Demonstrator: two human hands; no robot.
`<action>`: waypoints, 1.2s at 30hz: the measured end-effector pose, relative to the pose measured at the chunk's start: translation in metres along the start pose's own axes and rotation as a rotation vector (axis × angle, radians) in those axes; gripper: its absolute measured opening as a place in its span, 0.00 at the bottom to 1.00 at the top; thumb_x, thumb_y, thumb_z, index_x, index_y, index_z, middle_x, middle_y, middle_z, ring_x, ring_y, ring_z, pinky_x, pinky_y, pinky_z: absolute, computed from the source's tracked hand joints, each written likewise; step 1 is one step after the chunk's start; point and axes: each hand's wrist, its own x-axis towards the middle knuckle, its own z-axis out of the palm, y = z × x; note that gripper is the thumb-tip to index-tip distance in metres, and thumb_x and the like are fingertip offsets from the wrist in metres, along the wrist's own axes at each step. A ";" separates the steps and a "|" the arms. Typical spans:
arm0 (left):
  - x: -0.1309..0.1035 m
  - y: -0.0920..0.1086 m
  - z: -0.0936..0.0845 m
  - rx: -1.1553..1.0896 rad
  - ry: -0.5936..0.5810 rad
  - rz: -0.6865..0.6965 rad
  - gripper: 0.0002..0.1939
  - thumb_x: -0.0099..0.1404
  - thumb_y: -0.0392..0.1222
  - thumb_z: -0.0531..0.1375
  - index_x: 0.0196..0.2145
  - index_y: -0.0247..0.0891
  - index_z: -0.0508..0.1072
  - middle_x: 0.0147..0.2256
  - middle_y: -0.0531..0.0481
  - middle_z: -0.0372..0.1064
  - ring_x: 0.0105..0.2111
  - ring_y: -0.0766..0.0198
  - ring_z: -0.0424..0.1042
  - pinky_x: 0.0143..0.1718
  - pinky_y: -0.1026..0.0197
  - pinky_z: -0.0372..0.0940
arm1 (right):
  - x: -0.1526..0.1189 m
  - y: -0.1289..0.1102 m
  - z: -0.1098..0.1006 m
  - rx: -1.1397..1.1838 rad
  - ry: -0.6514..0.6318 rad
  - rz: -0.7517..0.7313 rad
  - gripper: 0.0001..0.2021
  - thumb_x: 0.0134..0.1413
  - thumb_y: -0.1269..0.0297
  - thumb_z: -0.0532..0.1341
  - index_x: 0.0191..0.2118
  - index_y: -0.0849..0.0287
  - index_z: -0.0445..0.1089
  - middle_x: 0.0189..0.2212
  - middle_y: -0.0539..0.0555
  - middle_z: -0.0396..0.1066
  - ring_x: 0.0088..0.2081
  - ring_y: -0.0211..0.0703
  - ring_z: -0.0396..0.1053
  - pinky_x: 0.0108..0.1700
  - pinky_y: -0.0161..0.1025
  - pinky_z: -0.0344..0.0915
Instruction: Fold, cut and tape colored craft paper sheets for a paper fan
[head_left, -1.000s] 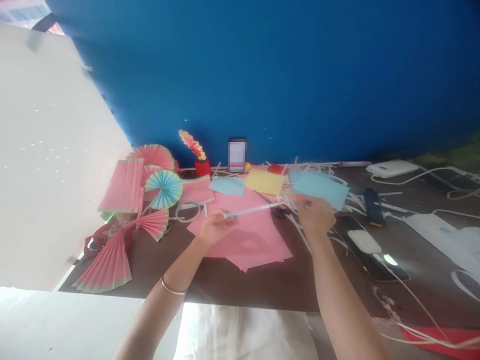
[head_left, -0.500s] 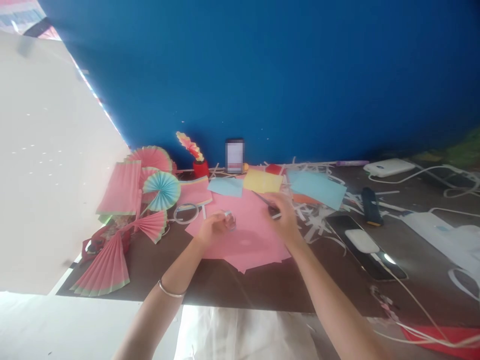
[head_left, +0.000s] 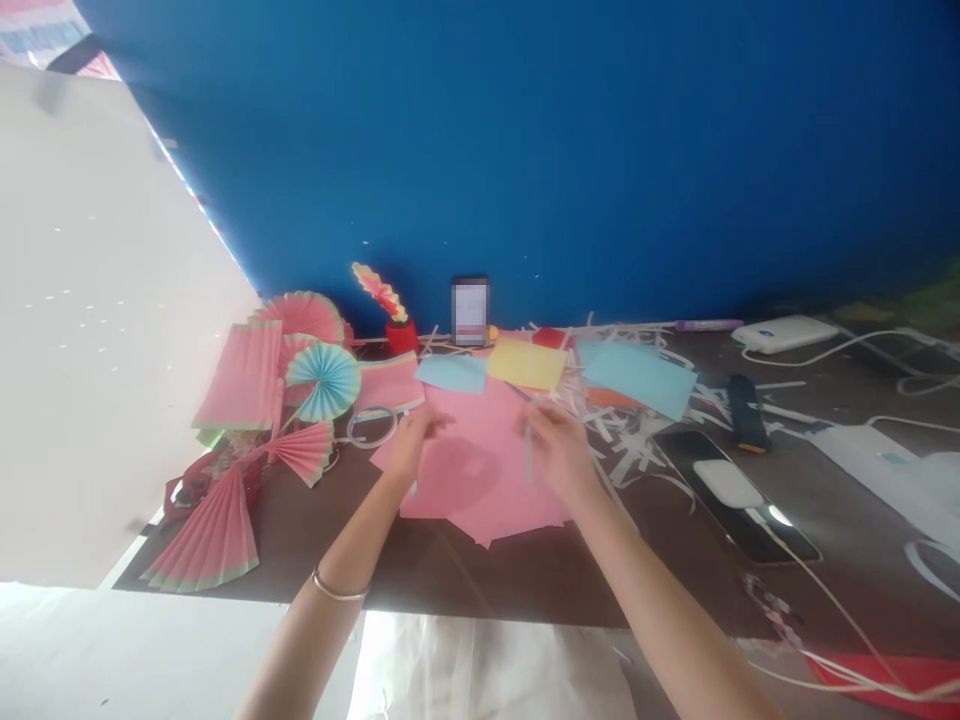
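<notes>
Pink paper sheets [head_left: 480, 500] lie on the dark table beneath both hands. My left hand [head_left: 416, 440] is over their left side, its blurred fingers curled; whatever it holds is too small to make out. A short pale piece shows just below it. Closed around the scissors, my right hand [head_left: 556, 435] is over the right side of the sheets. The dark blades of the scissors [head_left: 517, 390] point up and left, and the handles are hidden by the fingers. A pale narrow strip [head_left: 529, 455] hangs beside those fingers.
Folded paper fans [head_left: 326, 382] and a tape-like ring [head_left: 373, 427] are at left. Behind are a red holder [head_left: 402, 337], an upright phone [head_left: 470, 312], yellow paper [head_left: 526, 364] and blue paper [head_left: 637, 375]. White scraps [head_left: 634, 450], another phone [head_left: 705, 450] and cables are at right.
My left hand has moved left, and the small clear or pale item at its fingertips no longer shows. My right hand has turned slightly; a pale strip now shows beside its fingers.
</notes>
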 end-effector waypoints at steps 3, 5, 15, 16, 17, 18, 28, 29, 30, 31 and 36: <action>0.004 -0.007 -0.004 0.616 0.186 0.129 0.10 0.54 0.47 0.59 0.30 0.38 0.73 0.36 0.45 0.70 0.43 0.53 0.65 0.47 0.51 0.57 | 0.010 0.001 -0.009 0.356 -0.005 0.208 0.07 0.45 0.63 0.66 0.24 0.57 0.68 0.21 0.46 0.63 0.21 0.30 0.58 0.25 0.31 0.61; 0.003 -0.012 -0.002 0.886 0.203 0.141 0.13 0.52 0.50 0.61 0.33 0.39 0.72 0.39 0.44 0.68 0.46 0.50 0.63 0.49 0.49 0.55 | 0.013 0.007 -0.012 0.512 0.005 0.350 0.08 0.42 0.66 0.67 0.26 0.58 0.67 0.21 0.44 0.63 0.20 0.28 0.57 0.23 0.29 0.60; 0.000 -0.020 -0.001 1.027 0.012 0.096 0.13 0.51 0.52 0.62 0.24 0.38 0.72 0.37 0.44 0.69 0.41 0.51 0.65 0.45 0.49 0.57 | 0.015 0.040 -0.008 0.596 0.088 0.575 0.08 0.40 0.71 0.66 0.27 0.59 0.64 0.18 0.44 0.63 0.19 0.29 0.58 0.21 0.28 0.60; 0.000 -0.020 -0.001 0.962 0.011 0.104 0.12 0.52 0.50 0.62 0.24 0.38 0.71 0.35 0.45 0.69 0.39 0.53 0.66 0.43 0.51 0.59 | 0.016 0.041 -0.009 0.589 0.084 0.567 0.08 0.39 0.71 0.66 0.27 0.59 0.65 0.19 0.44 0.63 0.19 0.29 0.59 0.21 0.29 0.60; 0.001 -0.020 0.000 0.874 0.010 0.101 0.11 0.53 0.48 0.62 0.24 0.37 0.71 0.33 0.45 0.70 0.37 0.55 0.67 0.41 0.53 0.60 | 0.016 0.042 -0.009 0.578 0.078 0.554 0.08 0.39 0.71 0.66 0.27 0.59 0.65 0.19 0.44 0.63 0.19 0.29 0.59 0.21 0.29 0.61; 0.001 -0.020 0.001 0.764 0.012 0.090 0.10 0.54 0.47 0.61 0.25 0.37 0.70 0.31 0.47 0.70 0.34 0.57 0.68 0.39 0.55 0.61 | 0.016 0.043 -0.010 0.563 0.071 0.540 0.08 0.39 0.70 0.66 0.27 0.59 0.65 0.19 0.44 0.63 0.19 0.30 0.59 0.22 0.30 0.61; -0.003 -0.020 0.011 -0.010 0.006 -0.143 0.14 0.49 0.42 0.66 0.36 0.37 0.75 0.38 0.44 0.74 0.39 0.59 0.71 0.44 0.55 0.64 | 0.019 0.038 -0.003 0.252 -0.019 0.337 0.14 0.40 0.54 0.65 0.23 0.56 0.61 0.18 0.45 0.58 0.18 0.32 0.52 0.21 0.35 0.57; -0.002 -0.021 0.011 -0.003 0.018 -0.118 0.14 0.50 0.43 0.65 0.36 0.37 0.76 0.39 0.44 0.74 0.40 0.58 0.71 0.45 0.55 0.63 | 0.019 0.032 -0.003 0.219 -0.062 0.344 0.14 0.40 0.54 0.65 0.23 0.56 0.61 0.18 0.45 0.58 0.18 0.32 0.52 0.21 0.35 0.56; -0.001 -0.023 0.010 0.011 0.027 -0.097 0.13 0.52 0.44 0.64 0.36 0.37 0.76 0.40 0.45 0.74 0.40 0.58 0.71 0.46 0.54 0.63 | 0.019 0.025 -0.002 0.167 -0.125 0.352 0.15 0.40 0.54 0.66 0.22 0.57 0.62 0.19 0.45 0.58 0.18 0.31 0.52 0.21 0.34 0.55; -0.001 -0.024 0.010 0.024 0.031 -0.083 0.13 0.53 0.45 0.63 0.35 0.37 0.76 0.39 0.45 0.74 0.40 0.58 0.71 0.46 0.54 0.63 | 0.019 0.017 -0.001 0.088 -0.197 0.351 0.15 0.40 0.54 0.66 0.22 0.58 0.62 0.19 0.45 0.58 0.19 0.31 0.53 0.22 0.34 0.54; -0.002 -0.022 0.015 -0.007 0.054 -0.021 0.13 0.55 0.47 0.62 0.36 0.38 0.76 0.37 0.46 0.74 0.40 0.58 0.71 0.44 0.54 0.64 | 0.021 -0.015 0.011 -0.542 -0.407 0.109 0.14 0.46 0.53 0.62 0.23 0.59 0.66 0.21 0.48 0.63 0.24 0.36 0.59 0.28 0.36 0.56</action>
